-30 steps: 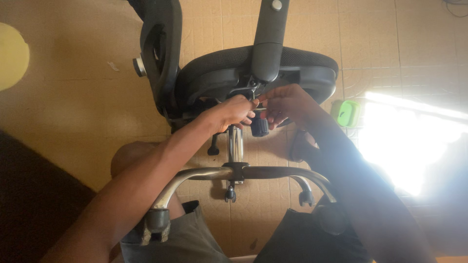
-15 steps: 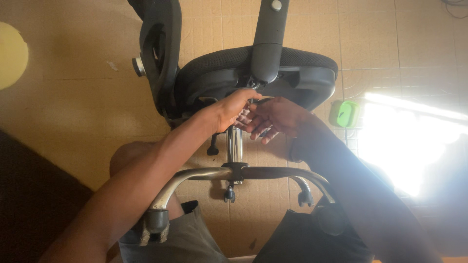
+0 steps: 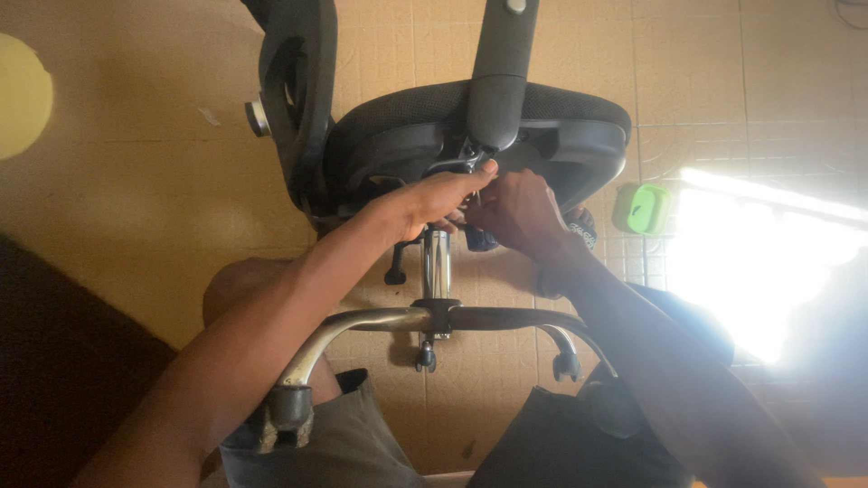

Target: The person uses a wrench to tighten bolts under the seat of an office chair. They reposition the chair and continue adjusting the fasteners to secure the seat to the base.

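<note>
A black office chair (image 3: 398, 136) lies tipped over on the tiled floor, with its underside and chrome star base (image 3: 380, 321) facing me. My left hand (image 3: 434, 199) reaches over the chrome gas column (image 3: 437, 267), and its fingertips pinch a small metal part (image 3: 470, 163) of the mechanism under the seat. My right hand (image 3: 520, 212) is curled right beside it, knuckles toward me, closed around a dark blue tool handle (image 3: 479, 239) that shows just below the fingers. The tool's tip is hidden between the two hands.
A green and white object (image 3: 644, 210) lies on the floor right of the seat, beside a bright sun patch (image 3: 768, 271). A castor (image 3: 287, 411) on the near base arm rests over my knees. A yellow round shape (image 3: 20, 95) sits at the far left.
My right hand has drawn in from the right until it touches my left hand. Both hands have risen slightly toward the mechanism under the seat. The chair has not moved.
</note>
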